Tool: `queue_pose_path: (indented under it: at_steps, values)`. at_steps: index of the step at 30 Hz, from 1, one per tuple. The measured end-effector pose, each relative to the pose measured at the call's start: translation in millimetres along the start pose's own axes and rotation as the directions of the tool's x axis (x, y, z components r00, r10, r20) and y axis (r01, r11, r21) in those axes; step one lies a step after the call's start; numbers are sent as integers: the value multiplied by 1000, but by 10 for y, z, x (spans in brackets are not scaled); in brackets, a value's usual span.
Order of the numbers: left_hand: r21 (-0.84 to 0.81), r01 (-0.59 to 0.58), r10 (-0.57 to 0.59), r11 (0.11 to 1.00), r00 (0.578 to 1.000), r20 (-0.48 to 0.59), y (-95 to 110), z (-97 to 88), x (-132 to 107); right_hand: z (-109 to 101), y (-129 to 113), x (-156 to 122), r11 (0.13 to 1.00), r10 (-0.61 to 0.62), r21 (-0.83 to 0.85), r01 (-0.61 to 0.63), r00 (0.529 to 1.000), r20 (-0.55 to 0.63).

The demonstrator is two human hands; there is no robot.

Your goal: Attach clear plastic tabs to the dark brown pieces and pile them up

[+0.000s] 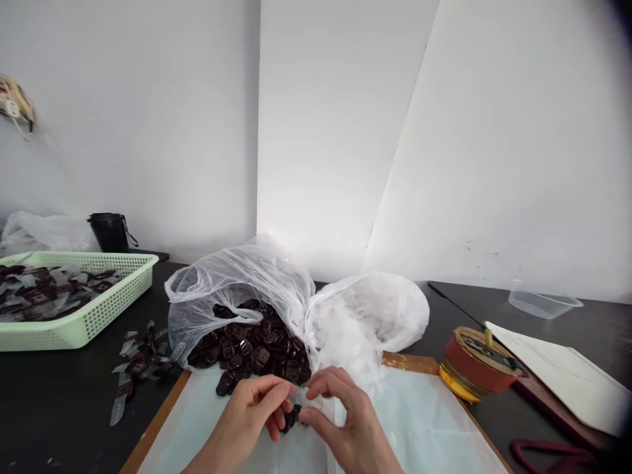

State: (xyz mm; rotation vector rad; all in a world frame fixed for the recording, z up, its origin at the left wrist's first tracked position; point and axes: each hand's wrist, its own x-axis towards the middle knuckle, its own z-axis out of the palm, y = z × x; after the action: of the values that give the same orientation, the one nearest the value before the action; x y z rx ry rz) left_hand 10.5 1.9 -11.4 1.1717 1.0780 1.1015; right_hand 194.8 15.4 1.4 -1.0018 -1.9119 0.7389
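Over the front middle of the pale board (pixel 415 415), my two hands meet at a small clear plastic strip (pixel 299 396). My left hand (pixel 257 408) pinches the strip between thumb and forefinger. My right hand (pixel 340 411) has its thumb and fingertips closed at the strip's other side. Dark brown buckle-like pieces (pixel 291 419) show just below and between the fingers; whether they are held or lie on the board I cannot tell. Behind my hands, a heap of similar dark pieces (pixel 259 339) spills from a clear plastic bag (pixel 247 270).
A white bag (pixel 399 306) of clear plastic pieces lies behind. At left are a green basket (pixel 118 289) of strapped dark pieces, a loose pile (pixel 143 359) and a black cup (pixel 108 230). At right are a tape roll (pixel 478 368), a notepad (pixel 557 368) and a clear tub (pixel 543 301).
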Motion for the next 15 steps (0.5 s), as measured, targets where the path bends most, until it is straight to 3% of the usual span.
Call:
queue_pose_path:
  at_steps: [2,5,10,15]
  values:
    - [13,8,-9,1000,999,44,10,16,-8,88,-5,-16,997,-76,16,77,997,-34]
    - [18,24,-26,1000,995,96,1,23,-13,174,9,-46,992,-92,87,92,996,-5]
    - [45,6,-9,999,998,64,0,-28,-2,149,7,-72,995,-66,77,61,996,59]
    - [77,-16,13,997,999,36,63,-55,-4,120,-25,-89,989,-147,-14,149,984,101]
